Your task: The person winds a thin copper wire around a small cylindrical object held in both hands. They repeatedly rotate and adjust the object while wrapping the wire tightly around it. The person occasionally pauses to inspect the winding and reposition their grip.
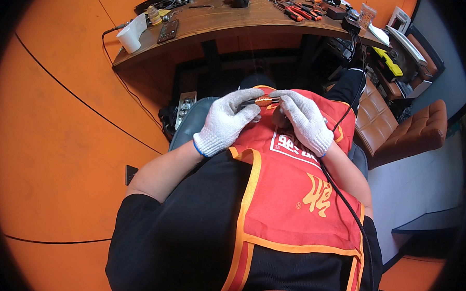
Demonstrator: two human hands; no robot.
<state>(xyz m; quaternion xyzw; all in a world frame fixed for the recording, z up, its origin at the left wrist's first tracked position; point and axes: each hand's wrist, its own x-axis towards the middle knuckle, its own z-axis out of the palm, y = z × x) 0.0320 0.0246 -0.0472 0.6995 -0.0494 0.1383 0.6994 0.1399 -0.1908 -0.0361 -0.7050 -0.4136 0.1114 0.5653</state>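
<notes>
Both my hands wear white knit gloves and meet over my lap, above a red apron with orange trim. My left hand and my right hand pinch the two ends of a small copper-coloured wound part held level between the fingertips. A black cable runs from under my right hand down along my right forearm. What lies under the right palm is hidden.
A curved wooden desk stands ahead, with a white cup, a dark remote-like pad, red-handled pliers and other tools. A power strip lies on the floor. A brown leather seat is at the right.
</notes>
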